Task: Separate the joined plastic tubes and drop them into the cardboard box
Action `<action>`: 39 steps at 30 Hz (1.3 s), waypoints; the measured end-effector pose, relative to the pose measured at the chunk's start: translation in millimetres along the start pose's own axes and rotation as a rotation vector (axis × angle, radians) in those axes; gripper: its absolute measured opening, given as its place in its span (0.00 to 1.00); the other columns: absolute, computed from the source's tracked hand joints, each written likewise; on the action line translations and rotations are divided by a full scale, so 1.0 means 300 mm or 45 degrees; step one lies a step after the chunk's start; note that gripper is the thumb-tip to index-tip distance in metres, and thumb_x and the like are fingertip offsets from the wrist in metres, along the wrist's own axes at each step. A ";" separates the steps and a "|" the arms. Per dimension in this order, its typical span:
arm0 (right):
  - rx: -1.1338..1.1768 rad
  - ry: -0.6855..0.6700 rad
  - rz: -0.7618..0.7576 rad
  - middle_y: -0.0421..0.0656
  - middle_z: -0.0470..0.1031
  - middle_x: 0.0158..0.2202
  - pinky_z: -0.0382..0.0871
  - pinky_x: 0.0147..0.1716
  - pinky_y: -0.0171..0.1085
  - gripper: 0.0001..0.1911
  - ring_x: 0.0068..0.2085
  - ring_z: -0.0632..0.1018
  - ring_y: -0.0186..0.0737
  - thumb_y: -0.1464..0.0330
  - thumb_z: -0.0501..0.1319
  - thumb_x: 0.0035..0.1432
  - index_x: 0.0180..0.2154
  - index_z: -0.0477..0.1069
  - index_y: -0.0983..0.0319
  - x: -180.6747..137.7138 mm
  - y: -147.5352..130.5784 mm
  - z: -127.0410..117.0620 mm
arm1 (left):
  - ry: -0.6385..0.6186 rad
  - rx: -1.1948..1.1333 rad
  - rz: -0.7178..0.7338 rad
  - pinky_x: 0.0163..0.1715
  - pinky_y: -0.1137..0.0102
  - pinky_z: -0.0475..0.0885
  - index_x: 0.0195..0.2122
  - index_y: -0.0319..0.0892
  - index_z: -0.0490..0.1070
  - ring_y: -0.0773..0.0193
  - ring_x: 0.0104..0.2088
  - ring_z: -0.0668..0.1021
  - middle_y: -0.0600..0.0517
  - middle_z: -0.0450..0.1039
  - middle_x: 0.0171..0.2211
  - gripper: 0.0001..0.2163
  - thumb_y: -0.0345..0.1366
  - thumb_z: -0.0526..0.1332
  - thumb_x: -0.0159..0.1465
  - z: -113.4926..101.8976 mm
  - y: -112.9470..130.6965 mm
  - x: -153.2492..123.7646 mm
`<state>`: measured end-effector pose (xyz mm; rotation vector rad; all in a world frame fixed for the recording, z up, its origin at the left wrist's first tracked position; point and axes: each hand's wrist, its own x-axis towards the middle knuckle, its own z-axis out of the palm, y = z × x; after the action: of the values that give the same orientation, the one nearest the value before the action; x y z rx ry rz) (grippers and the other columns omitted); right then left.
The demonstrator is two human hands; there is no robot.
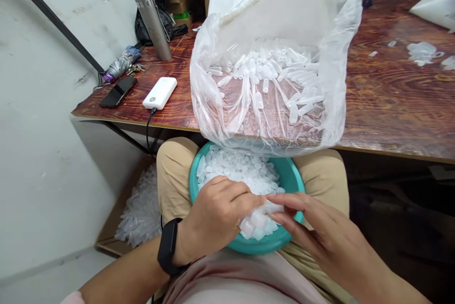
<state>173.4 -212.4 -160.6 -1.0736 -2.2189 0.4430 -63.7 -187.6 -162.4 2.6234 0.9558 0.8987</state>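
Note:
A teal bowl (290, 177) rests on my lap, filled with small translucent plastic caps (241, 169). My left hand (216, 216), with a black band on the wrist, is curled over the bowl's near side and grips several caps. My right hand (320, 230) reaches in from the right, its thumb and fingers pinched on a cap that meets the left hand's fingertips. Above the bowl, a large clear plastic bag (273, 62) lies open on the wooden table's (391, 95) edge, holding several clear plastic tubes (277, 76).
On the table's left stand a metal flask (151, 17), a white power bank (159, 92) with a cable, a black phone (118, 91), a folded umbrella and keys. Loose clear pieces (421, 52) lie at far right. A cardboard box of clear tubes (140, 209) sits on the floor.

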 end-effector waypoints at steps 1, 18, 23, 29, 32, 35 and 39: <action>-0.007 -0.022 0.037 0.42 0.83 0.45 0.80 0.45 0.33 0.14 0.43 0.85 0.36 0.64 0.55 0.75 0.59 0.66 0.55 -0.004 0.001 0.005 | 0.001 -0.012 -0.014 0.36 0.63 0.69 0.47 0.43 0.75 0.61 0.35 0.81 0.53 0.81 0.36 0.08 0.28 0.58 0.71 -0.001 0.000 0.000; -0.071 -0.117 -0.200 0.44 0.81 0.44 0.78 0.46 0.43 0.21 0.44 0.82 0.43 0.67 0.53 0.75 0.66 0.60 0.56 -0.003 0.008 0.023 | -0.074 -0.223 -0.164 0.34 0.67 0.68 0.45 0.41 0.75 0.62 0.34 0.78 0.52 0.76 0.34 0.08 0.39 0.60 0.73 0.013 0.008 -0.042; 0.174 -0.155 -0.008 0.43 0.79 0.46 0.78 0.47 0.40 0.19 0.46 0.81 0.41 0.68 0.53 0.74 0.63 0.61 0.51 -0.018 -0.008 0.047 | 0.046 -0.064 -0.055 0.33 0.67 0.68 0.39 0.41 0.75 0.62 0.30 0.76 0.51 0.75 0.30 0.13 0.34 0.52 0.75 0.034 0.017 -0.040; 0.534 -0.334 0.382 0.39 0.77 0.40 0.78 0.40 0.33 0.22 0.40 0.81 0.36 0.61 0.49 0.76 0.67 0.54 0.47 -0.044 0.020 0.034 | 0.126 -0.293 -0.564 0.37 0.69 0.74 0.46 0.45 0.76 0.63 0.36 0.81 0.52 0.80 0.37 0.08 0.41 0.64 0.70 -0.041 -0.026 -0.158; 0.424 -0.208 0.527 0.40 0.77 0.39 0.77 0.38 0.35 0.20 0.37 0.80 0.37 0.57 0.51 0.75 0.64 0.62 0.50 -0.046 0.083 0.016 | 0.481 -0.078 -1.145 0.40 0.68 0.77 0.52 0.44 0.74 0.61 0.37 0.81 0.51 0.80 0.40 0.18 0.48 0.67 0.66 -0.110 -0.130 -0.345; 0.276 -0.208 0.593 0.44 0.80 0.47 0.77 0.41 0.36 0.19 0.43 0.81 0.41 0.55 0.55 0.72 0.58 0.70 0.53 -0.042 0.150 0.007 | 0.549 0.174 -1.519 0.49 0.60 0.77 0.58 0.43 0.71 0.54 0.44 0.81 0.47 0.79 0.45 0.27 0.54 0.65 0.63 -0.163 -0.260 -0.560; 0.176 -0.297 0.506 0.46 0.80 0.47 0.77 0.42 0.39 0.17 0.44 0.82 0.43 0.56 0.54 0.73 0.55 0.73 0.54 -0.028 0.199 0.016 | 0.484 0.517 -1.576 0.66 0.43 0.61 0.65 0.39 0.64 0.39 0.66 0.66 0.35 0.64 0.63 0.34 0.51 0.66 0.62 -0.190 -0.317 -0.664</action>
<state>208.8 -182.7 -199.4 -1.4523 -2.1273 0.9204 -267.6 -242.7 -248.3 1.4572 2.5779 0.8417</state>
